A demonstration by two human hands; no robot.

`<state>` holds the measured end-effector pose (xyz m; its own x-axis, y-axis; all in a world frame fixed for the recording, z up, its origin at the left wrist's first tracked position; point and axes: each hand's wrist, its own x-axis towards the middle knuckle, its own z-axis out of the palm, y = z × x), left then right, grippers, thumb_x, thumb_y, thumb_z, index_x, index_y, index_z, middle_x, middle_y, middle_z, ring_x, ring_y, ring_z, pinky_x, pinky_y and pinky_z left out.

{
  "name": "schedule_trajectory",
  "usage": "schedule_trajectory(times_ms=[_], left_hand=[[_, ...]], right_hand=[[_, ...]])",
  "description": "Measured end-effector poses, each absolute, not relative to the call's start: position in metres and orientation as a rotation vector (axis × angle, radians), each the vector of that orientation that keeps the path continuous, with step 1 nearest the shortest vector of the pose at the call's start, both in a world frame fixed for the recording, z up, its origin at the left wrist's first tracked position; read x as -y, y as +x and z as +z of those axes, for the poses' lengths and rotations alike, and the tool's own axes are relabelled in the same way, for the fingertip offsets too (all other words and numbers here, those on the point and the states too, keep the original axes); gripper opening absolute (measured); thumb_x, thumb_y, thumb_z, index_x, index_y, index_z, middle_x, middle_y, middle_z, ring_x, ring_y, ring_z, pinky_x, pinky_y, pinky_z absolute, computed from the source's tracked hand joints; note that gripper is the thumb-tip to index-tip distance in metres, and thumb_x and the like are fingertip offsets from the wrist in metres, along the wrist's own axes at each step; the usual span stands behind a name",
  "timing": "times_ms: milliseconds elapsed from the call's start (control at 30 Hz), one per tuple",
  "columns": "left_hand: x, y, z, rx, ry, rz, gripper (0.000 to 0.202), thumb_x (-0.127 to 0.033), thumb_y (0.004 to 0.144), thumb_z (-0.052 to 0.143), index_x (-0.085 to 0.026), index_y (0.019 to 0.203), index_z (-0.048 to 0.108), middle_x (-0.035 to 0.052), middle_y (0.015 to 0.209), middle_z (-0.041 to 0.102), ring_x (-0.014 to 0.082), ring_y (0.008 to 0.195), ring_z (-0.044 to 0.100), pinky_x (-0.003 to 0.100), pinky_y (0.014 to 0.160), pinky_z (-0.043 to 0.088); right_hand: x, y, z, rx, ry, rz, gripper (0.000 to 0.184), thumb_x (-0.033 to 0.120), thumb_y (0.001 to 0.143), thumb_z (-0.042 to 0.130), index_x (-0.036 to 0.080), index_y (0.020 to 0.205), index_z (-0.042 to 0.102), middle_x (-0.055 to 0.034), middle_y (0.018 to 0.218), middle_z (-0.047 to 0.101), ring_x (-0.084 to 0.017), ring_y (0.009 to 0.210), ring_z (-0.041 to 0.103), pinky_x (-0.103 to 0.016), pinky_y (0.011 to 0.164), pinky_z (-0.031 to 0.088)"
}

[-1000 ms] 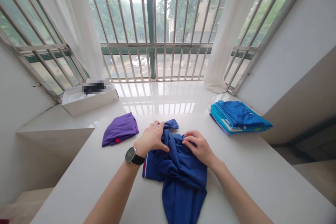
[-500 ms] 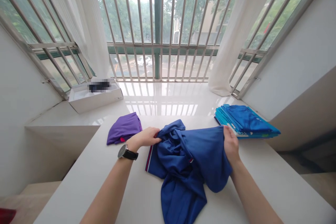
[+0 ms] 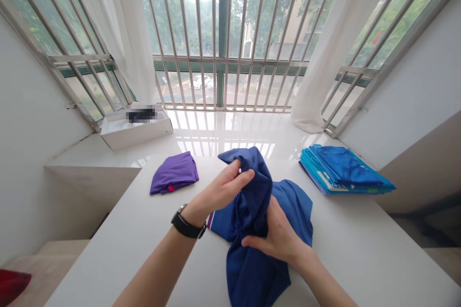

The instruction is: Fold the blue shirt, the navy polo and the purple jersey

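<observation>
In the middle of the white table [image 3: 342, 244], a crumpled navy-blue knit shirt [image 3: 252, 196] is bunched up between the person's hands; its top is lifted clear of the surface while its lower part spills toward the near edge. The left hand [image 3: 221, 189], with a black-strapped wristwatch [image 3: 185, 223], has its fingers against a raised fold near a small white button [image 3: 239, 171]; the thumb is hidden, so I cannot tell if it grips. The right hand [image 3: 277, 235] clasps the gathered cloth from below, which holds the fold upright. A folded purple garment [image 3: 175, 172] lies near the far left edge, a stack of folded bright-blue shirts [image 3: 342, 168] near the far right corner, both well off to the sides — beyond, a white cardboard box [image 3: 137, 134] holds a pixelated, unreadable object [image 3: 141, 115]; a red item [image 3: 10, 285] is cut off at the lower left.
</observation>
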<state>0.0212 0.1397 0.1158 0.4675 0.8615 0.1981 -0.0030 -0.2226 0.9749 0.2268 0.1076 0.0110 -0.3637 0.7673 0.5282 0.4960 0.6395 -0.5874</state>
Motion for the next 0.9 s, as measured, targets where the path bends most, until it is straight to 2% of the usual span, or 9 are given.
schedule_trajectory(times_ms=[100, 133, 200, 267, 400, 533, 733, 833, 900], left_hand=[[-0.133, 0.025, 0.122, -0.614, 1.777, 0.781, 0.034, -0.043, 0.092, 0.058, -0.019, 0.116, 0.058, 0.0081, 0.117, 0.060, 0.0226, 0.107, 0.059, 0.033, 0.089, 0.052], [-0.134, 0.023, 0.121, -0.585, 1.850, 0.727, 0.041, -0.043, 0.088, 0.064, -0.021, 0.123, 0.057, 0.0092, 0.127, 0.057, 0.0245, 0.114, 0.057, 0.035, 0.093, 0.051], [-0.142, 0.016, 0.114, -0.612, 2.004, 0.602, 0.062, -0.042, 0.079, 0.074, -0.025, 0.135, 0.051, 0.0097, 0.143, 0.048, 0.0285, 0.128, 0.049, 0.039, 0.103, 0.045], [-0.153, 0.007, 0.100, -0.751, 2.132, 0.411, 0.079, -0.042, 0.072, 0.080, -0.026, 0.141, 0.046, 0.0106, 0.147, 0.046, 0.0313, 0.134, 0.043, 0.042, 0.109, 0.039], [-0.169, 0.001, 0.064, -1.103, 2.267, 0.007, 0.079, -0.037, 0.066, 0.084, -0.020, 0.136, 0.050, 0.0140, 0.136, 0.055, 0.0334, 0.127, 0.050, 0.044, 0.105, 0.042], [-0.176, 0.006, 0.042, -1.298, 2.320, -0.085, 0.068, -0.038, 0.067, 0.081, -0.020, 0.127, 0.055, 0.0130, 0.121, 0.062, 0.0326, 0.112, 0.059, 0.041, 0.093, 0.049], [-0.180, -0.011, 0.054, -1.137, 2.134, 0.039, 0.059, -0.039, 0.077, 0.071, -0.026, 0.132, 0.052, 0.0048, 0.102, 0.066, 0.0215, 0.086, 0.063, 0.031, 0.075, 0.049], [-0.173, -0.018, 0.074, -0.938, 1.971, 0.266, 0.046, -0.040, 0.085, 0.062, -0.024, 0.127, 0.056, 0.0002, 0.084, 0.063, 0.0147, 0.067, 0.057, 0.025, 0.061, 0.045], [-0.166, -0.017, 0.087, -0.780, 1.803, 0.383, 0.040, -0.043, 0.087, 0.060, -0.020, 0.120, 0.060, -0.0008, 0.076, 0.059, 0.0126, 0.062, 0.053, 0.023, 0.057, 0.042]], right_hand=[[-0.108, 0.223, 0.000, 1.760, -1.065, 0.805, 0.035, 0.047, 0.083, 0.066, 0.025, 0.110, 0.072, -0.0058, 0.094, 0.076, -0.031, 0.101, 0.068, -0.045, 0.092, 0.055], [-0.111, 0.226, -0.001, 1.571, -1.100, 0.924, 0.031, 0.048, 0.085, 0.064, 0.026, 0.103, 0.074, -0.0042, 0.086, 0.077, -0.030, 0.098, 0.069, -0.044, 0.091, 0.055], [-0.119, 0.235, 0.001, 1.127, -1.123, 1.129, 0.037, 0.054, 0.082, 0.064, 0.025, 0.103, 0.075, -0.0046, 0.087, 0.078, -0.031, 0.101, 0.069, -0.045, 0.094, 0.055], [-0.127, 0.244, 0.011, 0.739, -1.079, 1.303, 0.047, 0.061, 0.080, 0.062, 0.024, 0.107, 0.074, -0.0069, 0.099, 0.078, -0.032, 0.106, 0.068, -0.049, 0.097, 0.053], [-0.139, 0.257, 0.031, 0.346, -1.046, 1.474, 0.053, 0.063, 0.088, 0.047, 0.021, 0.102, 0.075, -0.0100, 0.102, 0.077, -0.031, 0.112, 0.067, -0.050, 0.101, 0.051], [-0.148, 0.266, 0.036, 0.249, -1.073, 1.464, 0.053, 0.059, 0.091, 0.041, 0.019, 0.099, 0.075, -0.0112, 0.093, 0.078, -0.029, 0.110, 0.068, -0.048, 0.100, 0.052], [-0.155, 0.282, 0.025, 0.395, -1.136, 1.147, 0.023, 0.040, 0.078, 0.067, 0.021, 0.090, 0.072, -0.0038, 0.079, 0.078, -0.027, 0.085, 0.075, -0.042, 0.085, 0.062], [-0.157, 0.288, 0.024, 0.636, -1.285, 1.025, 0.027, 0.039, 0.069, 0.080, 0.021, 0.087, 0.070, -0.0026, 0.080, 0.077, -0.027, 0.080, 0.074, -0.039, 0.075, 0.063], [-0.157, 0.294, 0.027, 0.819, -1.355, 1.092, 0.032, 0.045, 0.069, 0.080, 0.020, 0.087, 0.071, -0.0047, 0.082, 0.077, -0.028, 0.080, 0.073, -0.040, 0.073, 0.062]])
